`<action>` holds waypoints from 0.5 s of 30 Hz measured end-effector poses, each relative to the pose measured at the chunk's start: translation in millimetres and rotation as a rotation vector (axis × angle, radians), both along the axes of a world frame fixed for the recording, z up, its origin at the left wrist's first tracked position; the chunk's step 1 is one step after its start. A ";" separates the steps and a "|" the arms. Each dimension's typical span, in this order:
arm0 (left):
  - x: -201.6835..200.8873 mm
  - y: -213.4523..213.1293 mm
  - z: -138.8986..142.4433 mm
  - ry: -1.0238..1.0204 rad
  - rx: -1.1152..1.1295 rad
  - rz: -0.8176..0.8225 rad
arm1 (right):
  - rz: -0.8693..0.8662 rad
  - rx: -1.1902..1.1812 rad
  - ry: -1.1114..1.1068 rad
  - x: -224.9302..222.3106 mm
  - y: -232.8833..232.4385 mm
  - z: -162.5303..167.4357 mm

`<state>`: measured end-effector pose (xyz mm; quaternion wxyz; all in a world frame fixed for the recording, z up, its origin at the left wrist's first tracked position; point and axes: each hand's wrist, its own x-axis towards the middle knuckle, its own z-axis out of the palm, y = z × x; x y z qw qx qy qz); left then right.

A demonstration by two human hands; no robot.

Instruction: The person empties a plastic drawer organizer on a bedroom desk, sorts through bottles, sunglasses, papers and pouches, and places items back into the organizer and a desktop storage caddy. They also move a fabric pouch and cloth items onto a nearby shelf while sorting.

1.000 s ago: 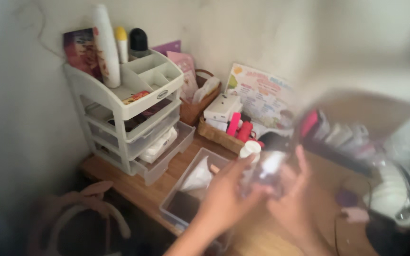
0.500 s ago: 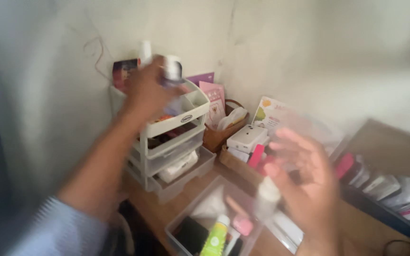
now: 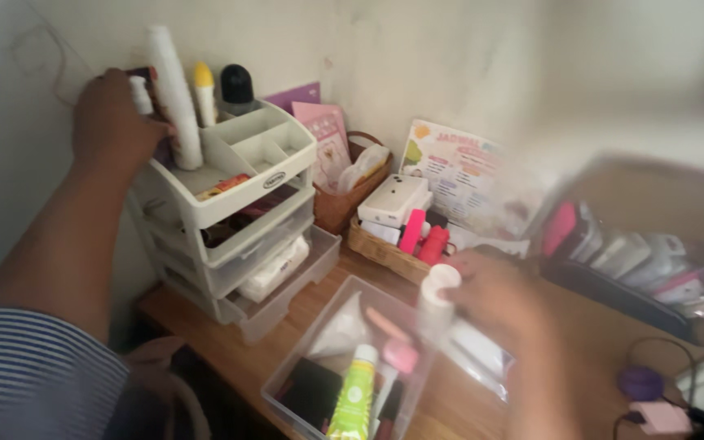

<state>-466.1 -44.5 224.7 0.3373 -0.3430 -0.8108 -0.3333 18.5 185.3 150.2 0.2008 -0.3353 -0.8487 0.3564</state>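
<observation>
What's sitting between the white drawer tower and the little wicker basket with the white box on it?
In the head view, a brown basket holding white stuff stands between the drawer tower and the wicker basket, with a pink card behind.

The right hand (image 3: 503, 297) and the white bottle (image 3: 436, 303) at its fingers are smeared by motion blur, the small item gripped by the left hand (image 3: 112, 122) is largely hidden behind it, and the clear bin (image 3: 287, 376) is cut off by the bottom edge.
</observation>
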 end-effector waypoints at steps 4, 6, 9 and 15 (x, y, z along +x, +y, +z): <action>48.5 -5.5 9.4 0.027 -0.003 0.105 | -0.094 0.219 -0.218 -18.2 32.2 -25.1; 79.5 -4.2 14.9 0.115 -0.015 0.144 | -0.098 0.212 -0.204 -22.7 44.1 -32.0; 126.5 3.7 14.6 0.324 0.001 0.111 | -0.079 0.200 -0.122 -31.7 47.9 -43.3; 225.5 49.3 -16.6 -0.301 -0.162 -0.592 | -0.202 0.274 -0.065 -36.0 24.6 -23.9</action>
